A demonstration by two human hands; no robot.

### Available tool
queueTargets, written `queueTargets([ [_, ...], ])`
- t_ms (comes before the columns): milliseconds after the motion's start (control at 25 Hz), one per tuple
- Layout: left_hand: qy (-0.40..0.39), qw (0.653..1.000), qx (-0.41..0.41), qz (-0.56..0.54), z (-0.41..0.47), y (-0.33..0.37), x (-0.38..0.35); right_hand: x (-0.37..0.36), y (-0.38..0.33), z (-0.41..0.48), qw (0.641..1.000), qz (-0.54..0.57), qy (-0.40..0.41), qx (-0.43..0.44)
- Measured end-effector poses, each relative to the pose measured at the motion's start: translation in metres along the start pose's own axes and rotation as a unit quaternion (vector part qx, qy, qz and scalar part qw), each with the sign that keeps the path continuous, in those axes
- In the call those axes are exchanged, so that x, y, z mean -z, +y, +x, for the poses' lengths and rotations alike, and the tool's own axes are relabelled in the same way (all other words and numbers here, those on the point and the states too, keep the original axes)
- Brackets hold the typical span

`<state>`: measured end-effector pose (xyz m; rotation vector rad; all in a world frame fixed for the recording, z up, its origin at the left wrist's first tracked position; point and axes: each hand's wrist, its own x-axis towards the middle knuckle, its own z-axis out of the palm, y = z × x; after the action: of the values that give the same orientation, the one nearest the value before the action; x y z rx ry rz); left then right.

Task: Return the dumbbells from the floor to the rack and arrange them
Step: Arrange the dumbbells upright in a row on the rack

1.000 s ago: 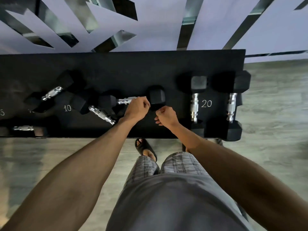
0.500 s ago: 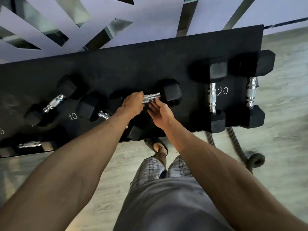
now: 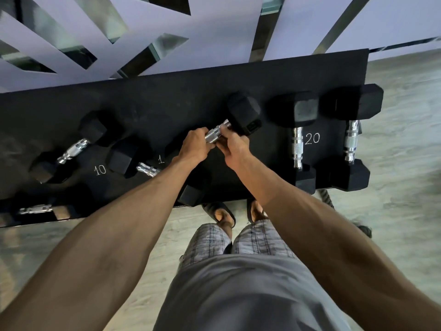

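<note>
A black hex dumbbell (image 3: 243, 113) with a chrome handle lies tilted on the black rack top (image 3: 191, 96), its far head pointing up and right. My left hand (image 3: 194, 146) grips the near part of the handle. My right hand (image 3: 232, 145) grips the handle just beside it, closer to the far head. The near head of this dumbbell is hidden under my left hand and arm.
Two larger dumbbells (image 3: 298, 142) (image 3: 350, 137) stand side by side at the rack's right end by a chalked "20". Two smaller ones (image 3: 71, 149) (image 3: 133, 161) lie askew by "10". Another handle (image 3: 35, 209) shows lower left. A rope (image 3: 324, 199) lies on the floor right.
My right hand went from a fist beside the dumbbell to gripping its handle. The dumbbell has swung so its far head points more up-right, nearer the "20" pair.
</note>
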<state>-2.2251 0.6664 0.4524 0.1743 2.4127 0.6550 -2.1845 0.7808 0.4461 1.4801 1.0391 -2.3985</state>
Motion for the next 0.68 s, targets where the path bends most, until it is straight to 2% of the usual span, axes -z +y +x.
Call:
queueTargets([
  [160, 0.025, 0.992, 0.047, -0.114, 0.008, 0.031, -0.010, 0.003, -0.040, 0.020, 0.984, -0.157, 0.007, 0.080],
  [280, 0.023, 0.974, 0.089, -0.207, 0.004, 0.053, -0.031, 0.017, -0.061, 0.036, 0.937, -0.323, 0.013, 0.130],
  [400, 0.007, 0.954, 0.122, -0.274, -0.002, 0.061, -0.059, 0.032, -0.066, 0.038, 0.883, -0.442, -0.006, 0.155],
  [520, 0.005, 0.947, 0.168, -0.273, -0.005, 0.055, -0.082, 0.049, -0.056, 0.042, 0.852, -0.499, -0.020, 0.156],
  [680, -0.005, 0.950, 0.176, -0.258, -0.017, 0.041, -0.098, 0.070, -0.034, 0.039, 0.836, -0.526, -0.048, 0.150],
])
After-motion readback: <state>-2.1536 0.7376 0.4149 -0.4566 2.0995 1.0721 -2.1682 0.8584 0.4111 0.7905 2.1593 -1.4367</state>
